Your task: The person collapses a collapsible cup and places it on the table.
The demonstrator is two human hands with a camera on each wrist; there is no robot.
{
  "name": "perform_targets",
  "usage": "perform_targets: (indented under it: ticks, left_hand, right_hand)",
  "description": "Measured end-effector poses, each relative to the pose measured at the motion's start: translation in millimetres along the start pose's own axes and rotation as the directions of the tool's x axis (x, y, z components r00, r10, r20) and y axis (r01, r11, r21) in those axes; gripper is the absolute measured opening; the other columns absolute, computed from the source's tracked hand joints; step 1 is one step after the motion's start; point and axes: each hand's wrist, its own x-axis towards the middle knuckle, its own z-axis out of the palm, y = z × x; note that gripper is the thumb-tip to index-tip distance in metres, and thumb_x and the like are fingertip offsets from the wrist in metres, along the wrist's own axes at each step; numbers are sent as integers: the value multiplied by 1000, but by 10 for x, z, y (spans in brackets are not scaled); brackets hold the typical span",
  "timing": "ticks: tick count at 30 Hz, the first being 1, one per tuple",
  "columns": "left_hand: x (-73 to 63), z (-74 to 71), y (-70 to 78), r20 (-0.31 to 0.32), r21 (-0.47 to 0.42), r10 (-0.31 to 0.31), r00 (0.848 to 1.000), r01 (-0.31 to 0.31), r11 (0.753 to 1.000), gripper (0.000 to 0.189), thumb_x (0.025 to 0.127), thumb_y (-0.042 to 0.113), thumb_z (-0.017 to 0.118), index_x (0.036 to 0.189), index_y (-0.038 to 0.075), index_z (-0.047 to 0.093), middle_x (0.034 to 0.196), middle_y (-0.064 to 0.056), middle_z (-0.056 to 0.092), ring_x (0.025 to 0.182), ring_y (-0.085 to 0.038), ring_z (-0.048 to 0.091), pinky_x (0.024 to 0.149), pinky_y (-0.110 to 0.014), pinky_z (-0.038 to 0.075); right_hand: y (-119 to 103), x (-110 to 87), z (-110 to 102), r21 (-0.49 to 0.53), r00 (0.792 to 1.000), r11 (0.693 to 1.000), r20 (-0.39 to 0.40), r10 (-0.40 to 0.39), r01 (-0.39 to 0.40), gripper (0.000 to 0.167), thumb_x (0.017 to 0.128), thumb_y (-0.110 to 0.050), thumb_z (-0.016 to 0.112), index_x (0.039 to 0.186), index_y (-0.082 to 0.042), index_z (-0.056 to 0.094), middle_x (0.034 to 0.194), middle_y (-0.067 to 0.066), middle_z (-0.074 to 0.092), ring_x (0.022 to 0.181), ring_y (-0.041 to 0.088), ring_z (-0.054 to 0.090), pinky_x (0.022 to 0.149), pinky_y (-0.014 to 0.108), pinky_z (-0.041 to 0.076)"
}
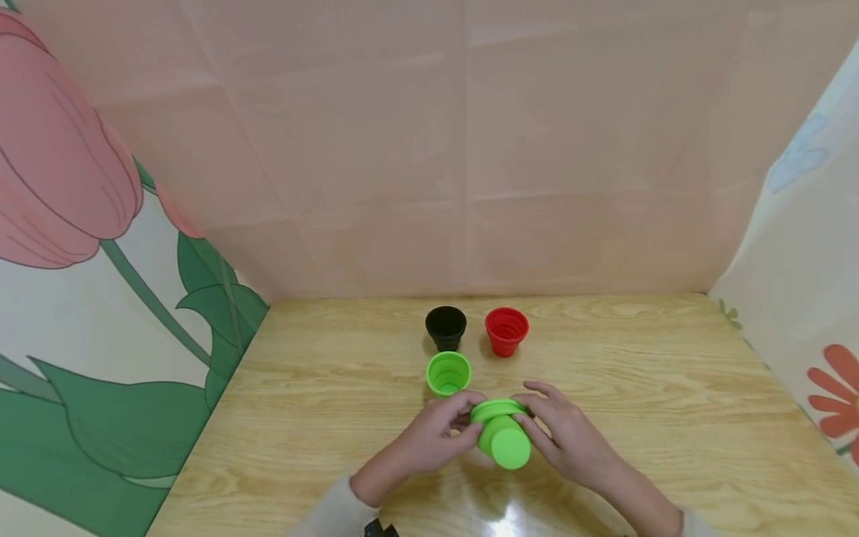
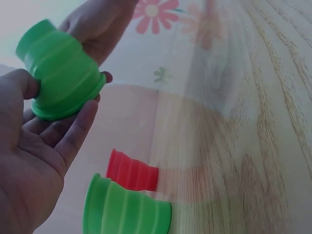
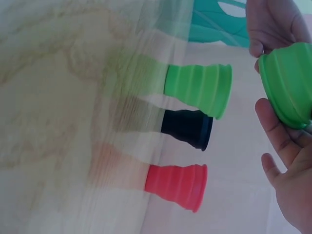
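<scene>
Between both hands, off the table, is a green collapsible cup point(image 1: 508, 444) with its rim turned away and its base toward the head camera. The left hand point(image 1: 436, 440) pinches it near the rim, thumb on the side wall and fingers behind. From the other side the right hand point(image 1: 570, 436) grips the rim with thumb and fingers; its little-finger side is spread outward. A second green cup point(image 1: 449, 373) stands upright on the table just beyond the left hand. In the left wrist view the held cup point(image 2: 63, 73) shows ribbed, stepped walls.
Behind the second green cup stand a black cup point(image 1: 446, 328) and, to its right, a red cup point(image 1: 506, 332), both upright with open tops. The wood-grain table point(image 1: 322, 395) meets a plain pinkish cloth point(image 1: 376, 186) at the back and flower-printed sheets at both sides.
</scene>
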Motion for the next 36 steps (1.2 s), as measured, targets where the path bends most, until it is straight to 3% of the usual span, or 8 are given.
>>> perform_targets:
  ticks: [3,5,8,11,16,23,29,36]
  left_hand:
    - [-7,11,16,-21,25,-9,1000,9,1000,28,99,2,58,126,1,57,115,-16,71,99,-11,69,87,-21,57]
    - [-10,16,29,-29,36,-18,999,19,999,28,99,3,58,127,0,57,116,-16,71,98,-12,69,86,-20,57]
    - [-15,23,42,-40,49,-27,999,29,998,29,100,3,58,129,-1,56,118,-17,70,99,-12,69,86,-20,57]
    - [-25,31,38,-59,58,-32,998,35,998,30,101,3,56,131,-2,55,121,-18,69,102,-14,69,87,-20,57]
    - [-43,39,17,-107,24,-53,993,56,998,33,102,3,54,135,-3,54,126,-19,68,108,-19,69,88,-21,57]
    - [-61,30,-1,-105,-37,-47,993,43,998,34,104,7,53,137,-3,54,127,-20,67,112,-19,67,93,-24,56]
    - [-75,29,-25,-55,-98,-35,998,30,995,47,98,0,56,144,-1,46,137,-19,61,121,-20,63,99,-27,54]
    - [-74,55,-7,-71,-97,-52,996,45,994,51,97,-2,56,147,1,43,137,-19,61,115,-19,66,96,-26,55]
  right_hand:
    - [-16,1,11,73,1000,997,10,25,-26,30,89,4,70,114,-12,67,100,-8,70,106,26,67,107,18,43]
    - [-34,-4,12,130,998,990,32,57,-61,32,91,6,67,118,-11,67,106,-5,71,104,19,68,102,15,46]
    - [-61,-7,6,214,990,968,89,114,-130,35,95,6,62,126,-10,64,116,-3,70,106,11,67,92,18,53]
    - [-75,-3,-3,298,980,938,140,138,-175,39,99,6,56,136,-5,58,123,0,69,109,10,66,91,25,56]
    - [-73,5,-9,397,982,903,151,115,-166,46,98,10,54,142,-3,50,123,3,66,108,11,64,92,27,55]
    - [-75,28,23,358,990,924,97,104,-132,48,93,12,61,137,-7,55,116,-1,68,98,9,64,85,24,55]
    - [-82,48,60,296,989,944,57,137,-148,45,93,12,60,133,-10,58,111,-5,67,89,7,63,77,23,54]
    - [-122,61,84,257,989,956,6,145,-141,48,91,14,63,133,-7,58,106,-5,66,85,6,61,74,19,52]
